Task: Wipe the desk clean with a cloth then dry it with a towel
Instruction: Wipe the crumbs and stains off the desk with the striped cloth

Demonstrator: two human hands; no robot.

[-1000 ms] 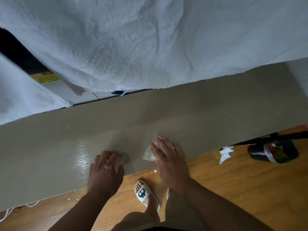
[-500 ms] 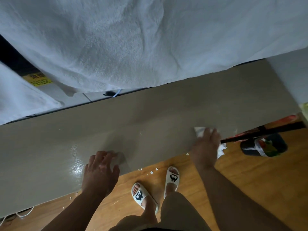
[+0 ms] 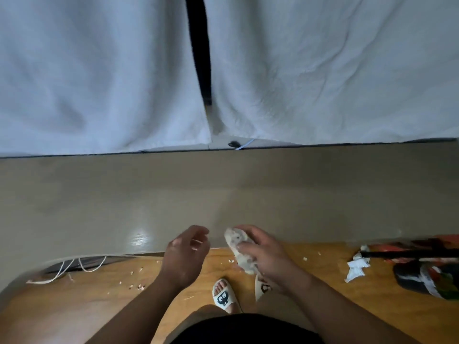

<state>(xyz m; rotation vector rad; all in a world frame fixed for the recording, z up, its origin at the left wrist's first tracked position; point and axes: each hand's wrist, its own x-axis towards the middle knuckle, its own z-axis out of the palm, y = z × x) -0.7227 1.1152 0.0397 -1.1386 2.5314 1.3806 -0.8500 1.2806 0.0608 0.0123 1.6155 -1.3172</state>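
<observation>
The grey-brown desk (image 3: 223,189) runs across the middle of the view, with a wet shine near its front edge. My right hand (image 3: 265,252) is closed around a crumpled, dirty white cloth (image 3: 238,240), held just off the desk's front edge above the floor. My left hand (image 3: 186,254) hovers beside it at the edge, fingers apart and holding nothing. Two white towels (image 3: 323,70) hang down behind the desk and hide most of the back.
Small white crumbs lie on the wooden floor (image 3: 99,306) below the desk edge. A crumpled white tissue (image 3: 356,265) and a dark bag (image 3: 427,274) lie on the floor at the right. White cables (image 3: 67,269) trail at the left. My sandalled feet (image 3: 224,295) stand below.
My right hand has come back left from the desk's right end with the cloth, lifting off the surface. My left hand has lifted off the desk. The view has shifted to face the desk squarely.
</observation>
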